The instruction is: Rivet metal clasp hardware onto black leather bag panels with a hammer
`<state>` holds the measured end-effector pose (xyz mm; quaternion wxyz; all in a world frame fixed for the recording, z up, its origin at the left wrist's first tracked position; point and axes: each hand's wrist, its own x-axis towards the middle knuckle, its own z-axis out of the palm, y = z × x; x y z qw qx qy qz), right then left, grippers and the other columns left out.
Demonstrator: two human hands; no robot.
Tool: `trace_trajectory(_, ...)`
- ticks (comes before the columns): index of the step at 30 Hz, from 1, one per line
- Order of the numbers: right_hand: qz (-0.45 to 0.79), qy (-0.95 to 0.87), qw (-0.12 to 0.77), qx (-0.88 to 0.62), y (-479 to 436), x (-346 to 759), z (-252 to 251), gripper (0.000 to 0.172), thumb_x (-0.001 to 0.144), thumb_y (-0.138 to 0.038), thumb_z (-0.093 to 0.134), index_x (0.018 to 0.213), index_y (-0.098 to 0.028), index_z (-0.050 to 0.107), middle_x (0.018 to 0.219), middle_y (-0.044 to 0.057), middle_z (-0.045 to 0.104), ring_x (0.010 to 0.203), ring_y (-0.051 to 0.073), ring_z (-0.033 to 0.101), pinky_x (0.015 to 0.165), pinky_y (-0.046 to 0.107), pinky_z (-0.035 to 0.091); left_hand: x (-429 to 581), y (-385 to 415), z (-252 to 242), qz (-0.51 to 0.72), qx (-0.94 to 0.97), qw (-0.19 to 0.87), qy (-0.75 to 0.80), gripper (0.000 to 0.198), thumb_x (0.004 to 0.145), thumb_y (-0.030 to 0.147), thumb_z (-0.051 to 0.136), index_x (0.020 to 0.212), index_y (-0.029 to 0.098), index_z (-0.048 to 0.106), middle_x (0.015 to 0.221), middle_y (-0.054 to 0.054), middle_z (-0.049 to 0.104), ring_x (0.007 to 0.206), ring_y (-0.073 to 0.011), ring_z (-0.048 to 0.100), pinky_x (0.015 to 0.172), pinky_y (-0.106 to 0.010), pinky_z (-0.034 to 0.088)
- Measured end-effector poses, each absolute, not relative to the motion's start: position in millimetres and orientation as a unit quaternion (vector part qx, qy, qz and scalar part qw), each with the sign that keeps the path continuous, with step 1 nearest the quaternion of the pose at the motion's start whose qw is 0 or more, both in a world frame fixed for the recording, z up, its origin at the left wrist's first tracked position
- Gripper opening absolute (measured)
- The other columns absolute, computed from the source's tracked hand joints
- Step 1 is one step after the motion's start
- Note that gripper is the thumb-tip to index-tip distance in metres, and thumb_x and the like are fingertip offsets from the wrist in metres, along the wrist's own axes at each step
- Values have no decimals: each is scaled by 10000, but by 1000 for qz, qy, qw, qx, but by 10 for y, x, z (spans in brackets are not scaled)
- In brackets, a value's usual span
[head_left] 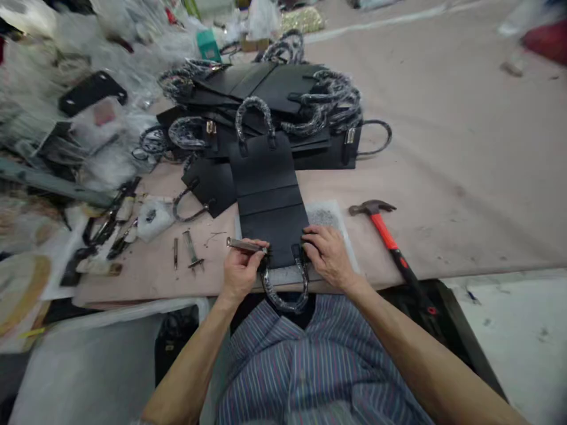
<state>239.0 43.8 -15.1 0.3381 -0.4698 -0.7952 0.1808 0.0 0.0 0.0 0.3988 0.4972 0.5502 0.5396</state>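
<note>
- Currently both hands sit at the near edge of the bench (pixel 443 147), on one flat black bag panel (pixel 268 195).
- Left hand (pixel 239 273): fingers clenched on a slim metal tool (pixel 243 244), which lies roughly level with its tip at the panel's near-left corner.
- Right hand (pixel 330 257): fingers not gripping anything, spread flat and pressing down on the panel's near-right corner.
- Panel runs lengthwise away from the person, over a pale speckled pad (pixel 328 217) under its near end.
- Panel carries a wrapped handle at each end: near handle (pixel 283 292) hangs off the bench edge between the two hands, far handle (pixel 254 115) arches up against the stack behind.
- Stack of matching black panels (pixel 274 94) with wrapped handles lies just beyond, touching the panel's far end.
- Hammer (pixel 390 239) with red and black grip lies to the right of the right hand, head on the bench, grip overhanging the edge.
- Small metal hand tools (pixel 190 251) lie left of the left hand; pliers and more tools (pixel 110 224) further left.
- Clear plastic bags (pixel 110 41) are heaped along the far left, blurred.
- Striped shirt (pixel 310 366) fills the bottom centre.
</note>
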Motion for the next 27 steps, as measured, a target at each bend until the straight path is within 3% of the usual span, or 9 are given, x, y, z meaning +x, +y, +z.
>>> trace_trajectory(10,178,-796,325,-479,441,2391,-127,175,986,-266,536,1064,-211,682,1212,84,686,1110,275,595,975,475,423,-22,-52,-196,524,532,364,556,148,901,255,717,1021,171,698,1017,-77,785,970,-221,762,957,-383,609)
trace_trajectory(27,199,-790,319,-484,446,2403,-133,172,975,-266,557,1076,-209,683,1232,83,678,1126,267,586,991,471,413,-14,-16,-211,486,614,287,551,113,918,229,702,1019,180,714,1012,-80,794,985,-217,756,955,-396,602)
